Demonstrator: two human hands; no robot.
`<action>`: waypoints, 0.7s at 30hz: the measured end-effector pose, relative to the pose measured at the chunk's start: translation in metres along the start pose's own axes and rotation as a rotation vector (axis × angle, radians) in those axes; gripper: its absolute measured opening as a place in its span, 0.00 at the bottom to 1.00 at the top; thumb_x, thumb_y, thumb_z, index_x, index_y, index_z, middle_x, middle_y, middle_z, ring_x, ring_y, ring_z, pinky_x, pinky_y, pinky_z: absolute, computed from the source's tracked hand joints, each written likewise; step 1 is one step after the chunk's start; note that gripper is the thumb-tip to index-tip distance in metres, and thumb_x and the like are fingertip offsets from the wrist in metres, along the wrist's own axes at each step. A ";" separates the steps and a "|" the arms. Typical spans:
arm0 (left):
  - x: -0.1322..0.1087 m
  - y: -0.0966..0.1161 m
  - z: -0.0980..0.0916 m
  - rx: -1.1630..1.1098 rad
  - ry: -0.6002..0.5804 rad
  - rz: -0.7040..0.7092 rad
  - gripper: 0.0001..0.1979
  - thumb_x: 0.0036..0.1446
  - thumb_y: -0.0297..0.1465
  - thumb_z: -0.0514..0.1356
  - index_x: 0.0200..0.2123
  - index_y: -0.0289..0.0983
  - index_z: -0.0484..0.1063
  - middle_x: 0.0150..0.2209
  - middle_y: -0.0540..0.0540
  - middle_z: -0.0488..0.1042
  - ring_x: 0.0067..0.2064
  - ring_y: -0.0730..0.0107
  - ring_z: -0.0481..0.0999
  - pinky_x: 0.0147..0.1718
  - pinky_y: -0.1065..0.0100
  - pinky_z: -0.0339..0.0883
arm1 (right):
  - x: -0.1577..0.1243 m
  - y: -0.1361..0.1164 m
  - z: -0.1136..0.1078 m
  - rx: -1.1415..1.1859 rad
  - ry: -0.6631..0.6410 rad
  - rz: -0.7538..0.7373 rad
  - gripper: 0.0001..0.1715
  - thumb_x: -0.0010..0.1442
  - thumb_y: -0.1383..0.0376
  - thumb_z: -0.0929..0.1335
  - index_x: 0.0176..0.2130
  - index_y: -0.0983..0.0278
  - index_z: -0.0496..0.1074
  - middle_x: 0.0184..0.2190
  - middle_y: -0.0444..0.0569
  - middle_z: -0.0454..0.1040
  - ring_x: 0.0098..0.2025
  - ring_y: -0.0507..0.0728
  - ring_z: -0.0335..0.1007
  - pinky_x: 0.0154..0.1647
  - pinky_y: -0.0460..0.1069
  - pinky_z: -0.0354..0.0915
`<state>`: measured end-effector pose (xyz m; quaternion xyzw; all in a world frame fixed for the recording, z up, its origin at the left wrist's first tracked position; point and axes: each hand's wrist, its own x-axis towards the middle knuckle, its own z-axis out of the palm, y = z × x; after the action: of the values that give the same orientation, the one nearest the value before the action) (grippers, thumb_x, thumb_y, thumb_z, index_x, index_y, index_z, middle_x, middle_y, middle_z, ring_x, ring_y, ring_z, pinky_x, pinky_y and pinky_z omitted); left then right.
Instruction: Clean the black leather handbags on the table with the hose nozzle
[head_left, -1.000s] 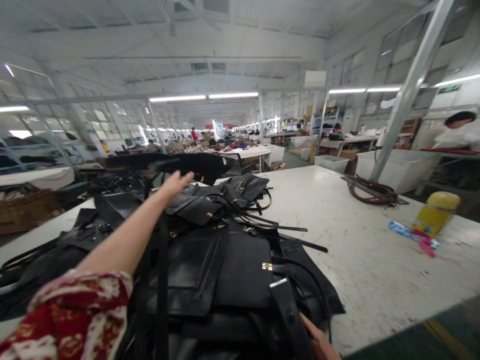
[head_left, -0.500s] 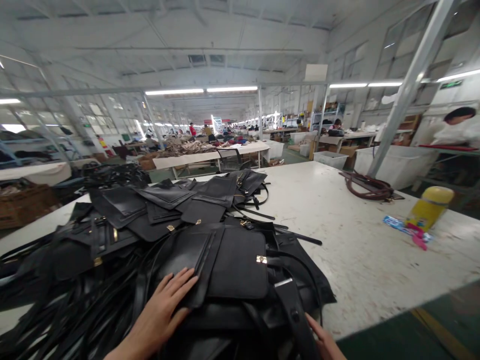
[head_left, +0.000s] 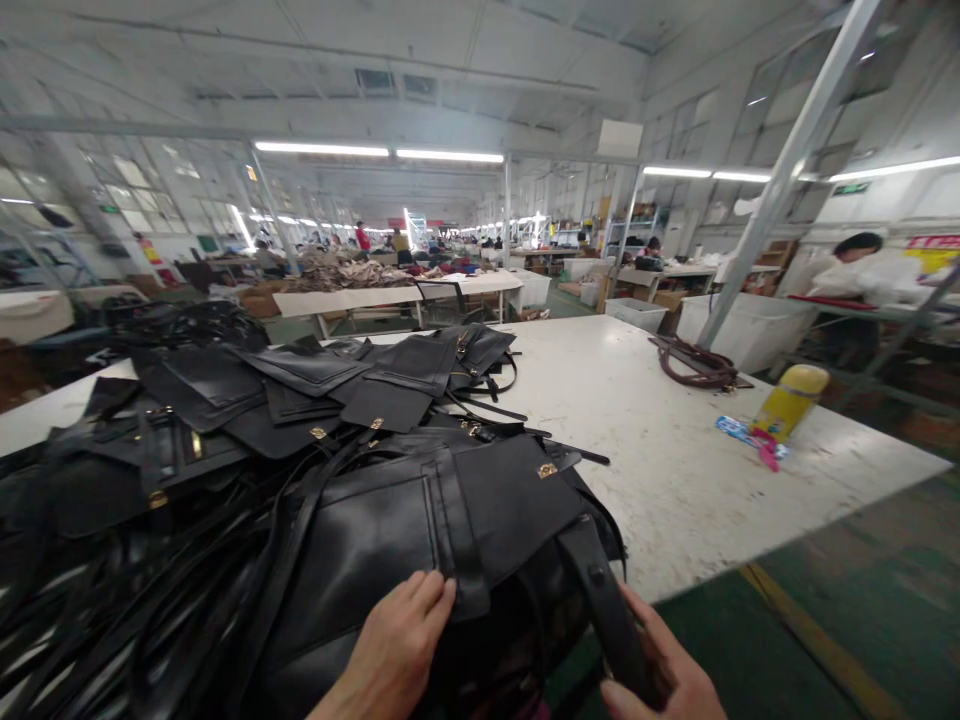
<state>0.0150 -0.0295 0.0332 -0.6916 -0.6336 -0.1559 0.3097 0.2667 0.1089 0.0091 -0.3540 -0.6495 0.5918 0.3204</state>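
A black leather bag (head_left: 367, 520) lies in front of me on top of the heap, its flap (head_left: 510, 490) spread to the right with a small gold clasp (head_left: 547, 470). My left hand (head_left: 405, 640) has its fingers curled closed on the bag beside the stitched band. At the bag's right side, my right hand (head_left: 667, 660) grips a wide black strap (head_left: 600, 590) between thumb and fingers. The strap's lower end and the bag's underside are out of sight.
More black leather bag pieces (head_left: 285, 380) with thin straps cover the table's left half. The white table (head_left: 697, 510) carries coiled brown straps (head_left: 694, 365), a yellow bottle (head_left: 791, 400) and a blue packet (head_left: 739, 432). A metal post (head_left: 787, 170) rises behind. A person (head_left: 855, 270) works at far right.
My left hand has moved right and its flat fingers have curled onto the bag. The bag's flap has shifted right. More of my right hand shows around the strap. The view has turned slightly right.
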 end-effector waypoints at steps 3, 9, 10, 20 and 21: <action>-0.021 0.012 0.027 -0.081 0.081 -0.076 0.17 0.52 0.19 0.49 0.45 0.33 0.66 0.33 0.43 0.71 0.35 0.70 0.68 0.36 0.69 0.65 | -0.004 -0.021 0.002 -0.013 -0.053 0.042 0.44 0.43 0.60 0.69 0.57 0.67 0.53 0.34 0.50 0.75 0.21 0.54 0.68 0.20 0.46 0.64; -0.030 0.022 0.027 -0.198 0.149 -0.255 0.17 0.50 0.21 0.54 0.45 0.36 0.66 0.36 0.44 0.71 0.38 0.68 0.69 0.41 0.62 0.62 | -0.010 -0.062 0.008 0.003 -0.058 0.075 0.46 0.43 0.60 0.70 0.58 0.64 0.52 0.28 0.45 0.71 0.19 0.52 0.64 0.17 0.45 0.63; -0.029 0.024 0.025 -0.210 0.175 -0.279 0.15 0.50 0.21 0.54 0.42 0.37 0.67 0.36 0.44 0.72 0.38 0.68 0.69 0.42 0.60 0.62 | -0.011 -0.065 0.006 -0.004 -0.024 0.077 0.47 0.43 0.59 0.71 0.58 0.64 0.51 0.27 0.44 0.71 0.19 0.52 0.65 0.17 0.46 0.63; -0.037 0.051 0.022 -0.321 0.382 -0.536 0.11 0.48 0.22 0.58 0.35 0.42 0.72 0.32 0.48 0.74 0.38 0.65 0.71 0.43 0.58 0.59 | -0.028 -0.078 0.000 -0.215 -0.305 0.076 0.44 0.40 0.64 0.71 0.56 0.58 0.59 0.28 0.44 0.72 0.26 0.56 0.67 0.23 0.46 0.64; -0.038 0.061 0.019 -0.425 0.409 -0.647 0.10 0.48 0.23 0.59 0.34 0.42 0.72 0.31 0.48 0.73 0.37 0.65 0.71 0.42 0.60 0.61 | -0.027 -0.079 0.007 -0.168 -0.388 0.091 0.43 0.39 0.65 0.71 0.55 0.57 0.60 0.29 0.44 0.72 0.26 0.56 0.67 0.23 0.46 0.64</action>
<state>0.0652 -0.0479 -0.0186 -0.4609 -0.6970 -0.5055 0.2147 0.2698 0.0786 0.0870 -0.2879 -0.7294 0.6065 0.1314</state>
